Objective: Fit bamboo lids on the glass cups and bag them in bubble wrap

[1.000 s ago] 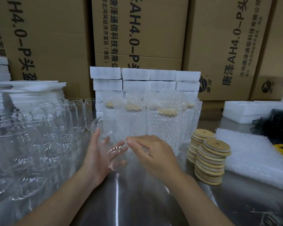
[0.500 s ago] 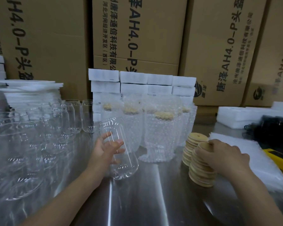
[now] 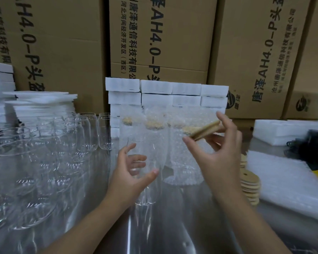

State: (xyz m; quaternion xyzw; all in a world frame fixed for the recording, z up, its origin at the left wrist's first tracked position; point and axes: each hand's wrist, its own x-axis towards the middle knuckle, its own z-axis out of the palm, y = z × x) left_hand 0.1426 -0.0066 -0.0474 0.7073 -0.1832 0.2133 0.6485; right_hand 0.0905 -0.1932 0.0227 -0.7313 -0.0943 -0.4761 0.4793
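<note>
Back wall: cartons (image 3: 160, 43), brown with black print, side by side across the whole frame.
Table (image 3: 173, 231): shiny metal, runs under everything.
Wrap (image 3: 286, 182): a flat pile of bubble sheets on the right side of the table.
Foam: white foam blocks (image 3: 165, 94) stacked centre-back against the cartons, foam sheets (image 3: 40, 101) piled back-left, more foam slabs (image 3: 275, 131) back-right. A black item (image 3: 312, 147) sits just in front of the slabs; can't tell what it is.
Glasses (image 3: 50, 143): a dense cluster of empty ones, upright, filling the left of the table.
Bagged cups (image 3: 182, 162): several standing in front of the foam blocks, each in a bubble bag with a bamboo lid showing through the top.
Left hand (image 3: 128, 173): grips the cup (image 3: 145, 195) at mid-body, thumb in front, fingers curled round the back. The cup is empty and roughly upright, centre of the table, just in front of the bagged cups. Can't tell whether its base touches the table.
Right hand (image 3: 218, 158): pinches the lid (image 3: 206, 129) by its rim between spread fingertips.
Lid stack (image 3: 250, 184): on the table right of that hand, touching the edge of the wrap, partly hidden by the wrist.
Lid: tilted, seen edge-on, up and right of the cup mouth and apart from it. Not seated.
</note>
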